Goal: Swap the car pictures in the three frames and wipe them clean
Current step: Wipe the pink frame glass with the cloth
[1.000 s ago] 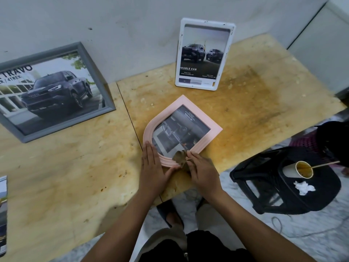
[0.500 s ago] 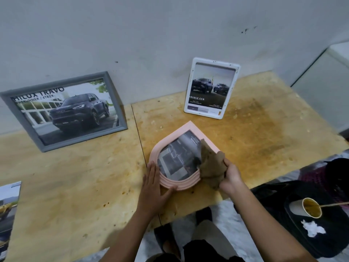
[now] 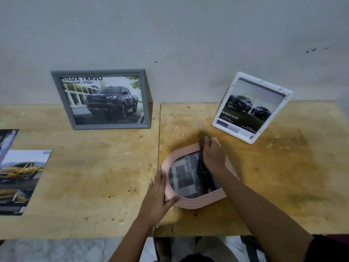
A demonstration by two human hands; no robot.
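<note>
A pink arched frame (image 3: 190,202) with a dark car picture lies flat on the wooden table (image 3: 94,176). My left hand (image 3: 157,197) lies flat against its left rim, fingers together. My right hand (image 3: 213,156) presses a brown cloth (image 3: 202,138) onto the frame's far right part; most of the cloth is hidden under the hand. A grey frame (image 3: 103,99) with a dark pickup picture leans on the wall at the back left. A white frame (image 3: 251,107) with a two-car picture leans at the back right.
Loose car prints (image 3: 18,176) with a yellow truck lie at the table's left edge. The grey wall (image 3: 179,35) runs along the back of the table. My legs show below the front edge.
My right hand carried the cloth from the frame's near edge up across the glass to its far right corner. My left hand stayed at the left rim. The view tilted up and rightward.
</note>
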